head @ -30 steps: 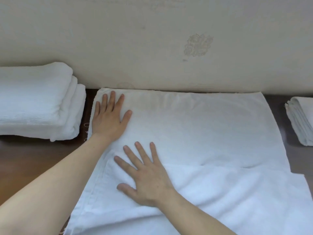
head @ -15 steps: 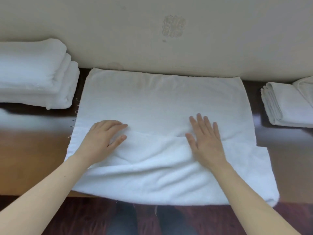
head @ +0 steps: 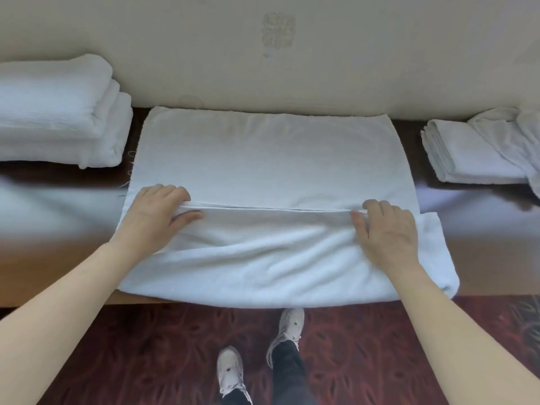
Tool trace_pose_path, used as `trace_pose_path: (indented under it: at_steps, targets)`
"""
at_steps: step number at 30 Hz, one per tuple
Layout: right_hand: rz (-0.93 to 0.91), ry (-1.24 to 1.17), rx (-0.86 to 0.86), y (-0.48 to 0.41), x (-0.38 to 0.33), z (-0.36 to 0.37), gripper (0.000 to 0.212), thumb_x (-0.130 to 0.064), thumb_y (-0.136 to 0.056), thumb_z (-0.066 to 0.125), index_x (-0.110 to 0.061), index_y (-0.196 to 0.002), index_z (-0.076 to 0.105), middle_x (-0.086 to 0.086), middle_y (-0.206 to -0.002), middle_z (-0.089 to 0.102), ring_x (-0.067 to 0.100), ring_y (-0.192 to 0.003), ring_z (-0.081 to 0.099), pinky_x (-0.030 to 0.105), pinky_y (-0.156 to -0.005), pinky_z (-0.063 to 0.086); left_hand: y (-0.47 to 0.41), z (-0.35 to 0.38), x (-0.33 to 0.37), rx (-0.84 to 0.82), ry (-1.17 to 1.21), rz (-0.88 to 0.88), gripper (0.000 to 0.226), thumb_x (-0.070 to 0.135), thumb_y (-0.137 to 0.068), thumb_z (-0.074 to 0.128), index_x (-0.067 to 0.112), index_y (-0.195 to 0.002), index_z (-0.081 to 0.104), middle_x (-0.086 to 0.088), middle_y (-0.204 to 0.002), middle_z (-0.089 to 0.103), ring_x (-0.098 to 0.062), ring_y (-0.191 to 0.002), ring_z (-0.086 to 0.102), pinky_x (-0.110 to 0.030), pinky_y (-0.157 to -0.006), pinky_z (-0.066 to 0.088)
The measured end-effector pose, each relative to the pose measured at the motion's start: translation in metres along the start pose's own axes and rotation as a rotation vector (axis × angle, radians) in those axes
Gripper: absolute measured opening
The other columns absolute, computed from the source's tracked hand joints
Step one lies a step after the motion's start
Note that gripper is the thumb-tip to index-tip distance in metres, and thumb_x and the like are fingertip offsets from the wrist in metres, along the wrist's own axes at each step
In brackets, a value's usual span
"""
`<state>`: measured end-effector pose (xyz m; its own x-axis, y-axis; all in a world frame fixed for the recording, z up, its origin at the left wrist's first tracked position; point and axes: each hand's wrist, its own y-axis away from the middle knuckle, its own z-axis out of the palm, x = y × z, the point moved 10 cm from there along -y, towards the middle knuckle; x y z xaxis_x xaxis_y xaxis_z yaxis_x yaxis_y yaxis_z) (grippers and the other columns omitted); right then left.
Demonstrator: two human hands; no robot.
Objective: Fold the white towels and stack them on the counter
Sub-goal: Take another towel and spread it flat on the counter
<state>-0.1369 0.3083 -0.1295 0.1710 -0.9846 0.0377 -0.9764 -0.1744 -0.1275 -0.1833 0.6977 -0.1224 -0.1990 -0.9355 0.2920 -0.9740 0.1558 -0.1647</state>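
Observation:
A large white towel (head: 271, 162) lies spread on the wooden counter (head: 43, 252), its near part doubled over into a flap that hangs a little past the front edge. My left hand (head: 155, 217) pinches the flap's left end, thumb under the hem and fingers curled on top. My right hand (head: 385, 226) grips the same hem at its right end. A stack of folded white towels (head: 55, 112) sits at the far left against the wall. Another folded white towel (head: 470, 153) lies at the far right.
A loose crumpled white cloth (head: 523, 135) lies partly over the right-hand folded towel. The beige wall (head: 292, 54) runs right behind the counter. Below the counter's front edge are a dark red patterned carpet (head: 146, 346) and my two white shoes (head: 289, 325).
Both hands went from lying flat on the towel to gripping the flap's hem, and they have spread apart to its two ends. The view has tipped down, showing the carpet and shoes.

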Motion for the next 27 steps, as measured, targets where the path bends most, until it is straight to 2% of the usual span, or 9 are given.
trace_pose_path:
  at_steps: [4, 7, 9, 11, 14, 17, 20, 23, 27]
  targets:
    - [-0.025, 0.041, 0.077, 0.019, -0.003, -0.030, 0.065, -0.050, -0.101, 0.024, -0.005, -0.065, 0.053, 0.015, -0.052, 0.053, 0.034, -0.050, 0.047, 0.038, -0.060, 0.029, 0.022, -0.033, 0.000, -0.015, 0.027, -0.013, 0.046, 0.060, -0.082, 0.053, 0.015, -0.077, 0.046, 0.008, -0.062, 0.038, -0.024, -0.064, 0.039, -0.033, -0.055, 0.024]
    - [0.051, 0.080, -0.001, 0.028, 0.016, -0.039, 0.076, -0.060, -0.097, -0.003, -0.013, -0.057, 0.040, 0.011, -0.048, 0.051, 0.029, -0.050, 0.040, 0.038, -0.062, 0.029, 0.039, -0.057, -0.010, 0.009, 0.028, -0.084, 0.063, 0.073, -0.085, 0.050, 0.012, -0.070, 0.043, -0.003, -0.058, 0.042, -0.025, -0.061, 0.039, -0.029, -0.050, 0.026]
    - [0.073, 0.086, -0.026, 0.033, 0.027, -0.043, 0.086, -0.063, -0.093, -0.010, -0.010, -0.055, 0.046, 0.012, -0.050, 0.055, 0.031, -0.050, 0.045, 0.038, -0.064, 0.032, 0.049, -0.070, -0.005, 0.031, 0.007, -0.070, 0.070, 0.079, -0.084, 0.037, 0.012, -0.066, 0.040, -0.004, -0.054, 0.041, -0.022, -0.056, 0.038, -0.028, -0.049, 0.026]
    - [0.094, 0.060, 0.004, 0.039, 0.033, -0.053, 0.090, -0.062, -0.094, -0.003, -0.004, -0.059, 0.056, 0.014, -0.055, 0.058, 0.033, -0.052, 0.047, 0.037, -0.060, 0.033, 0.061, -0.084, 0.006, 0.063, -0.011, -0.050, 0.072, 0.083, -0.084, 0.027, 0.015, -0.062, 0.035, -0.001, -0.051, 0.035, -0.019, -0.050, 0.033, -0.027, -0.047, 0.024]
    - [0.108, 0.017, 0.078, 0.047, 0.038, -0.072, 0.085, -0.059, -0.095, 0.004, -0.003, -0.064, 0.059, 0.012, -0.060, 0.057, 0.031, -0.055, 0.048, 0.033, -0.057, 0.027, 0.087, -0.099, 0.014, 0.131, -0.020, -0.069, 0.061, 0.084, -0.086, 0.022, 0.028, -0.062, 0.022, 0.005, -0.049, 0.025, -0.014, -0.044, 0.027, -0.026, -0.043, 0.024]
    - [0.089, -0.038, 0.184, 0.067, 0.041, -0.100, 0.080, -0.056, -0.096, 0.010, -0.002, -0.061, 0.058, 0.015, -0.057, 0.057, 0.034, -0.055, 0.054, 0.033, -0.057, 0.026, 0.123, -0.102, 0.018, 0.131, -0.042, -0.088, 0.067, 0.081, -0.090, 0.021, 0.021, -0.062, 0.033, 0.001, -0.047, 0.033, -0.020, -0.042, 0.036, -0.026, -0.043, 0.027]
    - [0.061, -0.083, 0.246, 0.104, 0.042, -0.125, 0.074, -0.050, -0.098, 0.016, -0.002, -0.058, 0.056, 0.015, -0.053, 0.054, 0.035, -0.051, 0.054, 0.035, -0.057, 0.032, 0.165, -0.104, 0.028, 0.130, -0.023, -0.087, 0.065, 0.071, -0.097, 0.017, 0.019, -0.063, 0.036, 0.000, -0.051, 0.039, -0.018, -0.048, 0.038, -0.028, -0.048, 0.030]
    - [0.010, -0.112, 0.212, 0.141, 0.039, -0.138, 0.076, -0.052, -0.100, 0.010, -0.004, -0.057, 0.051, 0.013, -0.053, 0.052, 0.033, -0.048, 0.050, 0.042, -0.063, 0.035, 0.202, -0.110, 0.045, 0.111, 0.040, -0.059, 0.068, 0.061, -0.101, 0.013, 0.016, -0.061, 0.043, 0.003, -0.053, 0.040, -0.014, -0.051, 0.045, -0.028, -0.050, 0.036]
    - [-0.072, -0.116, 0.213, 0.183, 0.029, -0.151, 0.081, -0.057, -0.101, 0.002, -0.006, -0.053, 0.044, 0.008, -0.047, 0.045, 0.026, -0.042, 0.040, 0.035, -0.055, 0.033, 0.239, -0.124, 0.055, 0.100, 0.073, -0.066, 0.070, 0.063, -0.101, 0.011, 0.016, -0.060, 0.044, 0.005, -0.055, 0.036, -0.010, -0.051, 0.042, -0.029, -0.048, 0.033]
